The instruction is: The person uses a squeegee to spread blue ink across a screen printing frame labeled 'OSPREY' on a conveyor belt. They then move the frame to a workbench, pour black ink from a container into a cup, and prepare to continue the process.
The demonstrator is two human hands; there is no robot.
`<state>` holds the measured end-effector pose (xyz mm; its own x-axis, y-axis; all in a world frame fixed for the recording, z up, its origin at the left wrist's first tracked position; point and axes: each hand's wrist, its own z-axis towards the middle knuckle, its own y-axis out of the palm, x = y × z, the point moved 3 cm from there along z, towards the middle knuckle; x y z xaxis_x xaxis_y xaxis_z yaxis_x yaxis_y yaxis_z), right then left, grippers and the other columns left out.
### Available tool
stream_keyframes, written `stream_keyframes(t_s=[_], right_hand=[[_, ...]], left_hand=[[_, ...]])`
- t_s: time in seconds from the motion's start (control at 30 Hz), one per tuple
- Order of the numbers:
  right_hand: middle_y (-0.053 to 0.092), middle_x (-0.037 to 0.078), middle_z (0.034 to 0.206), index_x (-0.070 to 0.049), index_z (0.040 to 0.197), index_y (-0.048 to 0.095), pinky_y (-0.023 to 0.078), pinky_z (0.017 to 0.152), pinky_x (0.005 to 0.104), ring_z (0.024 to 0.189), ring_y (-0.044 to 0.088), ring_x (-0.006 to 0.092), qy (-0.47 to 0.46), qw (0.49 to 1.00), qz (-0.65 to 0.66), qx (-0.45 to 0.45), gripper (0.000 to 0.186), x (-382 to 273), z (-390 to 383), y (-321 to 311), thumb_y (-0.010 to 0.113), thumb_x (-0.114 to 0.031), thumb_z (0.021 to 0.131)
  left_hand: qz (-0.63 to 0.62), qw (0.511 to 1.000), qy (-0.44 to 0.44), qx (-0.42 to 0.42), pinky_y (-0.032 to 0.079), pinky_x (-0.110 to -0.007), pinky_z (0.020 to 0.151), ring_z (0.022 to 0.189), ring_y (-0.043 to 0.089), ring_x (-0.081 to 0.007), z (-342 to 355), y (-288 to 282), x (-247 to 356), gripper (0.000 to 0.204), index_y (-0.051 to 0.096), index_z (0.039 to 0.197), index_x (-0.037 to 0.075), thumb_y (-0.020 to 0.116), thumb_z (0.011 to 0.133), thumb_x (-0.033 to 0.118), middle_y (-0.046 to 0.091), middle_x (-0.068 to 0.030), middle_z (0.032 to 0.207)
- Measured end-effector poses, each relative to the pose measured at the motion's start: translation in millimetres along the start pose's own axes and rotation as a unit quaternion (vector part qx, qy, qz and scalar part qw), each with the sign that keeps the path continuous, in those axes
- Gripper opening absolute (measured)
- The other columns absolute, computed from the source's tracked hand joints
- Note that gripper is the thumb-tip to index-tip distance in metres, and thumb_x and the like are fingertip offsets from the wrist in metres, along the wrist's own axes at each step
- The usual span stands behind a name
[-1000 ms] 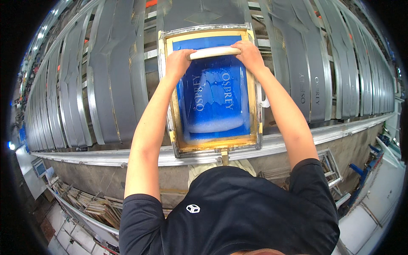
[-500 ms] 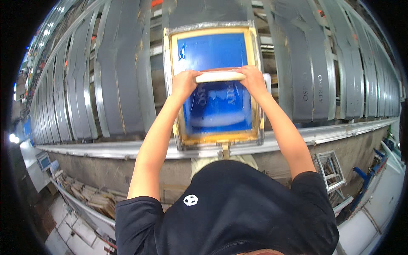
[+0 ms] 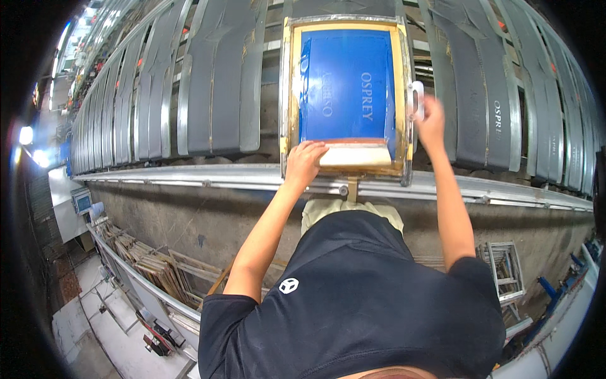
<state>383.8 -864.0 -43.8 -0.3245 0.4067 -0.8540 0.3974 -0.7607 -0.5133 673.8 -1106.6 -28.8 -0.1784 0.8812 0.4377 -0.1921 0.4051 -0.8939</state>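
A screen-printing frame point(image 3: 399, 69) with a blue screen point(image 3: 344, 54) lies ahead of me; pale lettering shows on the screen. Across its near end rests a squeegee point(image 3: 356, 155) with a pale handle and a reddish blade. My left hand point(image 3: 304, 163) grips the squeegee's left end, fingers over the top. At the frame's right side my right hand point(image 3: 431, 120), a little blurred, has its fingers closed at a white handle point(image 3: 418, 96).
Dark grey fabric panels point(image 3: 221, 82) on boards run in a row to both sides; some at right bear pale lettering. A metal rail point(image 3: 252, 177) passes along their near edge. Behind me, wooden frames point(image 3: 151, 265) lean at left and metal frames point(image 3: 505, 268) stand at right.
The squeegee has come toward me, from mid-screen to the near end. My right hand has let go of it and moved to the white handle; my left hand has stayed on it.
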Motion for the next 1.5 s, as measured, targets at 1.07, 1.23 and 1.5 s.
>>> stream_keyframes(t_s=[1.07,1.23,1.5], right_hand=[[0.068,0.012,0.084,-0.012,0.113,0.067,0.049,0.071,0.0362,0.071,0.065,0.0221,0.062,0.98,0.039,0.184,0.023,-216,43,441,0.057,-0.029,0.1],[0.071,0.017,0.094,-0.014,0.113,0.067,0.051,0.08,0.0434,0.089,0.069,0.0387,0.104,0.981,-0.016,0.164,0.022,-208,46,446,0.056,-0.028,0.1],[0.072,0.018,0.104,-0.016,0.114,0.068,0.051,0.086,0.0444,0.099,0.068,0.0394,0.12,0.982,-0.019,0.145,0.025,-199,42,449,0.056,-0.031,0.099]], left_hand=[[0.056,0.997,-0.053,-0.025,0.049,-0.039,0.091,0.116,0.06,-0.0228,-152,-212,-376,0.057,0.07,0.12,0.019,0.069,0.067,-0.001,0.068,0.0021,0.125],[0.056,0.997,-0.05,0.004,0.047,-0.04,0.092,0.117,0.06,-0.0232,-171,-221,-373,0.059,0.07,0.122,0.02,0.068,0.067,-0.001,0.067,0.0027,0.127],[0.083,0.996,0.024,-0.025,0.047,-0.041,0.093,0.116,0.059,-0.0249,-191,-206,-362,0.064,0.067,0.125,0.019,0.067,0.065,-0.002,0.065,0.0006,0.13]])
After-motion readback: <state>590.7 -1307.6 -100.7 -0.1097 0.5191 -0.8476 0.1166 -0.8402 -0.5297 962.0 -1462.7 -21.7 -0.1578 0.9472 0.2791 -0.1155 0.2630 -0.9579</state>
